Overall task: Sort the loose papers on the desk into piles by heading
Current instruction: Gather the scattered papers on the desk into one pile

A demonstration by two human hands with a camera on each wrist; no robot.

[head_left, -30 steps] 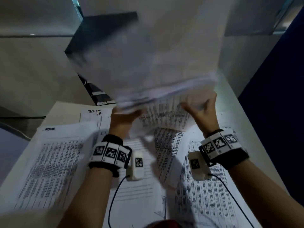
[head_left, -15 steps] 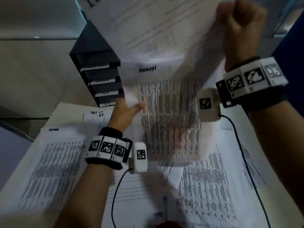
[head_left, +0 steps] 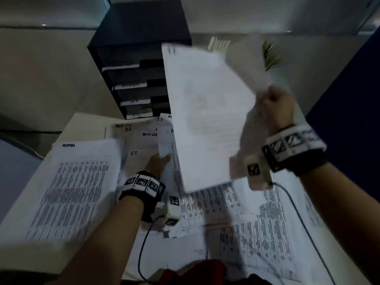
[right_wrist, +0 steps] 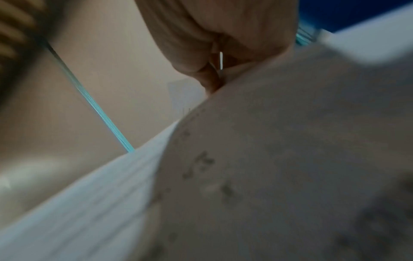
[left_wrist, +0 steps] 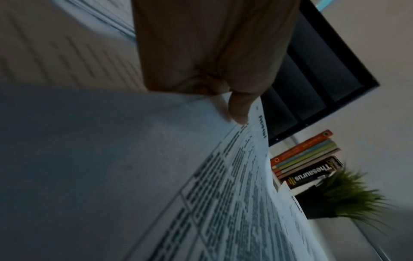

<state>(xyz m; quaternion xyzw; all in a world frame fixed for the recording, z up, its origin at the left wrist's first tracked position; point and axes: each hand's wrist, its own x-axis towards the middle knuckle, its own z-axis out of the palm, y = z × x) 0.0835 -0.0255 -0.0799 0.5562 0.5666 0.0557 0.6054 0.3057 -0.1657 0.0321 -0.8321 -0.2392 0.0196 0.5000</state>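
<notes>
My right hand (head_left: 273, 99) grips a bundle of white sheets (head_left: 205, 120) by its right edge and holds it raised over the desk; in the right wrist view the fingers (right_wrist: 210, 77) curl round the paper's (right_wrist: 290, 159) edge. My left hand (head_left: 158, 163) is low at the desk's middle and pinches the top edge of a printed table sheet (head_left: 172, 161); the left wrist view shows the thumb (left_wrist: 239, 107) on that sheet (left_wrist: 223, 203), headed ADMIN. A pile headed ADMIN (head_left: 72, 188) lies at the left. Sheets headed I.T. (head_left: 139, 155) and H.R. (head_left: 125, 128) lie behind the left hand.
A black drawer unit (head_left: 135, 79) with labelled drawers stands at the desk's back. Books (left_wrist: 306, 159) and a potted plant (left_wrist: 342, 199) stand at the back right. More table sheets (head_left: 257, 233) cover the desk's right side. A blue partition (head_left: 349, 99) bounds the right.
Both hands first held one bundle up. The right hand carried most of it up and rightward, then lower; the left hand came down towards the desk with the ADMIN sheet.
</notes>
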